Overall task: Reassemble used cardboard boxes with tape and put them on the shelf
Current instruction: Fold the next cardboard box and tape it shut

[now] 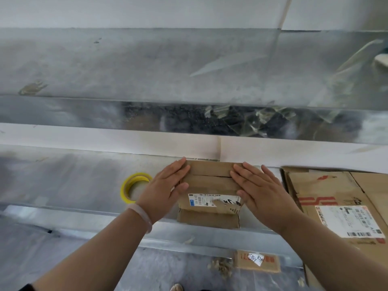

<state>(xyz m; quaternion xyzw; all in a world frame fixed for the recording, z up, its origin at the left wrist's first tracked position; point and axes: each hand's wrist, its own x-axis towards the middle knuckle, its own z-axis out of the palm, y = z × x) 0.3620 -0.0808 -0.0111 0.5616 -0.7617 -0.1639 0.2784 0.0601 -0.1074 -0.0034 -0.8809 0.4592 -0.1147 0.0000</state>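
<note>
The small cardboard box sits on the metal shelf; your left hand and right hand press its sides with straight fingers, yellow tape roll just left.

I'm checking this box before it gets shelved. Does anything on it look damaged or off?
Yes. The label on the box is torn and ragged at its right part. A dark gap shows along the seam between the top flaps, which the left hand and right hand press flat.
</note>
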